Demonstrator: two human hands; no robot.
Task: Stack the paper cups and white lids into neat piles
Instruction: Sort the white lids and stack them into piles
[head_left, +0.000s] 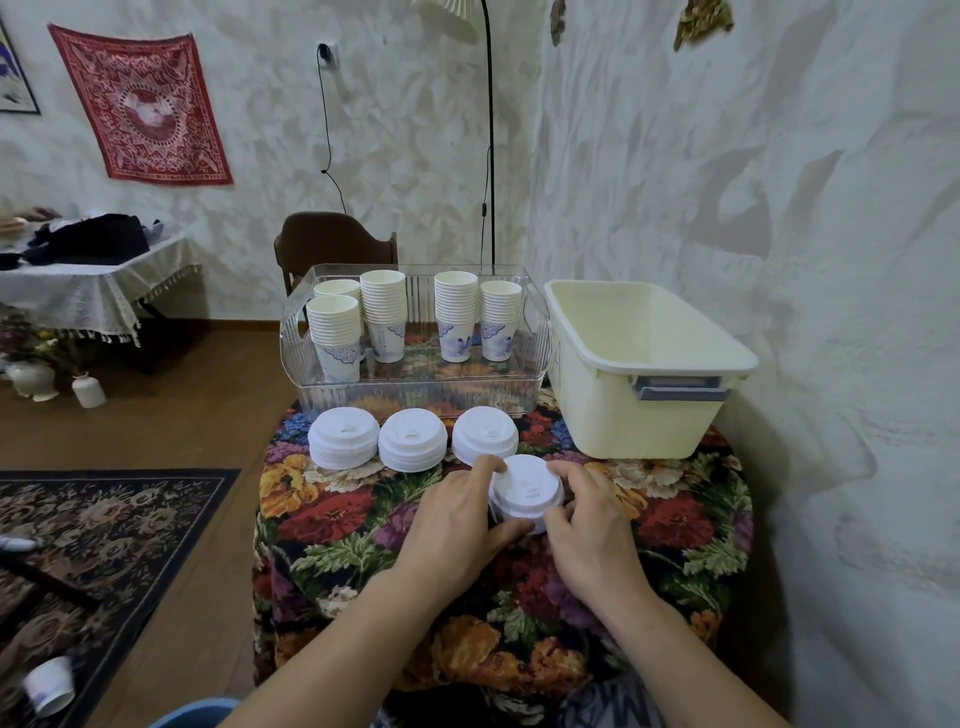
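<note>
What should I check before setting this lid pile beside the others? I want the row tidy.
1. Both hands hold the pile: left hand and right hand grip the fourth lid pile: ok.
2. Pile edges aligned: slightly uneven at left: not ok.
3. Three lid piles in a row: ok.
4. Free tablecloth near the row: ok.
5. Cup stacks upright in the clear tray: ok.

head-worn view, angled down, near table (363, 519)
</note>
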